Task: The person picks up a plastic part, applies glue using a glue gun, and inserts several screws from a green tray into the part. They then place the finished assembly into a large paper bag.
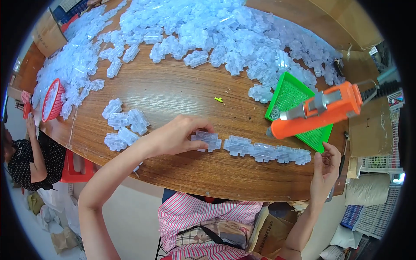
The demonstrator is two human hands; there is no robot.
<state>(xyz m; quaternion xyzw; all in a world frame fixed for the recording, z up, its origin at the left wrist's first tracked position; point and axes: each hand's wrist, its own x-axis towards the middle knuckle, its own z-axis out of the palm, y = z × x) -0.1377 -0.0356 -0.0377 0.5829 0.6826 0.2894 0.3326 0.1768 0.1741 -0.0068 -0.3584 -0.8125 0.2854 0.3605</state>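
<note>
Between the thumb and fingers of my left hand (190, 135) is a clear plastic housing (208, 141), at the left end of a row. To its right, several more clear housings (264, 151) stand side by side near the table's front edge. My right hand (327, 167) is at the right end of that row, thumb and fingers apart, with nothing visible in them. Just beyond it lies a green mesh tray (277, 93) with small metallic bits in it. An orange power screwdriver (318, 110) hangs over the tray and hides part of it.
A large heap of clear housings (195, 30) covers the far side of the wooden table (173, 95). A smaller group (125, 121) lies beyond my left forearm. A yellow-green scrap (219, 99) is mid-table. At the left are a red basket (53, 100) and another person (32, 160).
</note>
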